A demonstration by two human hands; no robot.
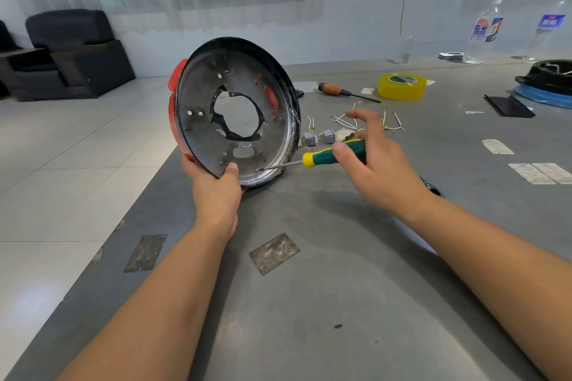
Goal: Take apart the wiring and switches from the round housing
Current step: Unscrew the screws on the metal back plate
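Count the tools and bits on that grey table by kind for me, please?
Screwdrivers: 2, green-handled one in the right hand, wooden-handled one
Grey switches: 2
Tape rolls: 1
Round housing: 1, held by the left hand
Total: 6

A grey, scuffed worktop (325, 303) carries everything. Lying on it toward the far side are a roll of yellow tape (401, 86), a screwdriver with a brown wooden handle (346, 92), loose white wires with brass terminals (391, 122) and two small grey switch blocks (318, 137) side by side. Paper labels (540, 172) lie flat near the right edge, beside a flat black strip (509, 106). Two clear plastic bottles (484, 32) stand at the far right, and a small clear glass (405, 49) stands near them. Two dull square patches (274, 254) mark the near surface.
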